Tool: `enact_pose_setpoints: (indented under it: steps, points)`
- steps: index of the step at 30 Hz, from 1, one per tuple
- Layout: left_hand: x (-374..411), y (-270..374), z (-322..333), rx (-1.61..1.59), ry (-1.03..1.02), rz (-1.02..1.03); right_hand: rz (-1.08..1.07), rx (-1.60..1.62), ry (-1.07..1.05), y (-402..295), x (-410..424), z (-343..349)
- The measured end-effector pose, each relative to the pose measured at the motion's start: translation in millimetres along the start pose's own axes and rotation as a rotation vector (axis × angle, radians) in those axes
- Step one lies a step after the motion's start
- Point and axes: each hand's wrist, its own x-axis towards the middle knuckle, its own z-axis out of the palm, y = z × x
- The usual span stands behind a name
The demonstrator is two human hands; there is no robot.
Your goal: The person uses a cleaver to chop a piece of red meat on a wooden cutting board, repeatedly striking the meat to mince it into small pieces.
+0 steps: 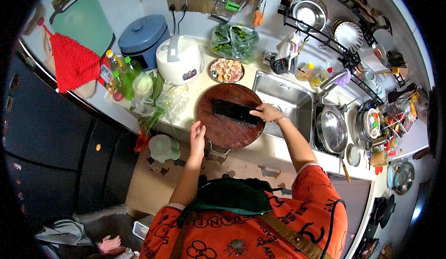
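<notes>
A round dark-wood chopping board (223, 133) with a metal handle lies on the counter, partly over the sink's left side. Flat across it rests a black cleaver (230, 111), its broad blade pointing left. My right hand (269, 112) is closed around the cleaver's handle at the board's right edge, hiding most of that handle. At the board's lower left rim is my left hand (197, 142), empty, fingers apart and raised; whether it touches the rim I cannot tell. Just behind the board stands a patterned plate of chopped raw meat (227, 70).
The steel sink (284, 81) is right of the board, then a steel wok (331, 128). A white rice cooker (179, 60) and bagged leafy greens (235, 41) stand behind. Left are spring onions (153, 118) and bottles (120, 81); below, a pale green stool (163, 148).
</notes>
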Motion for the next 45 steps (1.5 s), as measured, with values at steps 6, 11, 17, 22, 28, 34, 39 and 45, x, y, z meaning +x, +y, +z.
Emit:
enact_pose_setpoints:
  steps: [6,11,17,22,28,34,39,45]
  points:
    - [-2.0,8.0,-6.0,0.024,0.019,0.041,0.539,0.477,-0.355,42.3,17.5,-3.5]
    - [-4.2,9.1,-16.4,0.022,0.017,0.061,0.357,0.4,-0.202,18.7,14.0,-36.0]
    - [-2.2,7.0,-4.9,-0.068,-0.035,-0.011,-0.24,-0.353,0.29,-12.9,-26.7,0.7]
    - [3.3,7.9,-5.9,0.009,0.019,0.027,-0.143,-0.504,0.271,-58.7,-39.4,0.8]
    - [3.7,6.2,1.3,-0.006,-0.012,-0.002,-0.029,-0.576,0.183,-49.0,-38.8,6.9]
    - [9.2,-0.4,-0.4,-0.016,-0.016,0.032,-0.084,-0.572,0.223,-37.1,-34.5,9.9]
    - [8.6,4.0,1.9,-0.029,-0.012,0.014,-0.095,-0.487,0.333,-27.0,-43.9,12.0]
    - [6.9,-7.7,0.4,-0.028,-0.021,0.005,-0.017,-0.405,0.431,-28.3,-53.7,8.6]
